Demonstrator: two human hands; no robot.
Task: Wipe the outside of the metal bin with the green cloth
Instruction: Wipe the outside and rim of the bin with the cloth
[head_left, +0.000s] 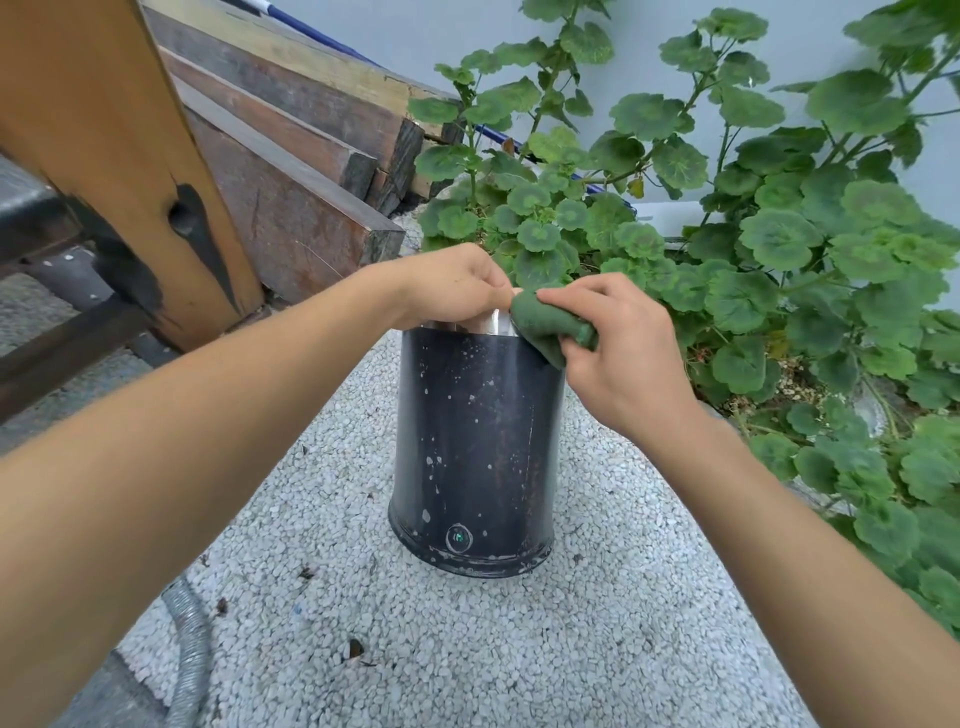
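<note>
A dark metal bin (475, 447) speckled with pale spots stands upright on the pebbled ground in the middle of the head view. My left hand (449, 283) grips the far rim at the top, fingers curled over the edge. My right hand (618, 343) holds a bunched green cloth (548, 325) and presses it against the bin's upper right edge. The bin's inside is mostly hidden behind my hands.
A leafy green plant (753, 249) crowds the right side, close to the bin. Stacked wooden beams (291, 156) and a thick wooden post (130, 156) stand at the left. A grey corrugated hose (189, 654) lies on the pebbled ground (467, 649) at the lower left.
</note>
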